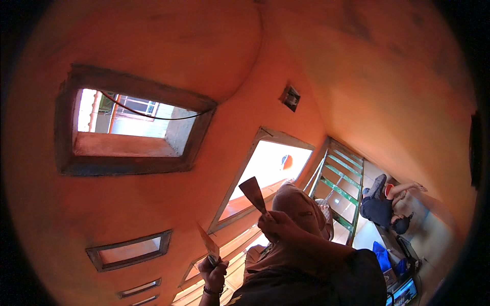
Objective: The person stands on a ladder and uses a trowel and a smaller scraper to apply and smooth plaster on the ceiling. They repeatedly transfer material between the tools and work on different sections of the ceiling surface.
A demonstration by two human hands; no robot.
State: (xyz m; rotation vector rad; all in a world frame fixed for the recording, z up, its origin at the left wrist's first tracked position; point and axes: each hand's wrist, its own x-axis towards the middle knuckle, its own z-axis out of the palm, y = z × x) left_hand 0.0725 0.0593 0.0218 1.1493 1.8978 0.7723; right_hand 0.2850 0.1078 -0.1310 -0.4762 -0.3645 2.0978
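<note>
My left hand (214, 273), with a dark band at its wrist, is closed around the handle of a putty knife (209, 242) whose thin, orange-stained blade points up. Higher and to the right, my right hand (275, 227) grips a second scraper (252, 194) with a wide dark blade, also raised. Behind that hand is my leg in brown trousers (293, 201). Neither blade visibly touches the orange wall (143, 199) beyond them.
The wall has several framed openings (132, 163); a bright one (263, 158) sits behind the blades. A green metal ladder (342, 186) stands to the right, beside a seated person in dark clothes (377, 209). A blue bag (380, 255) and a lit screen (403, 293) lie lower right.
</note>
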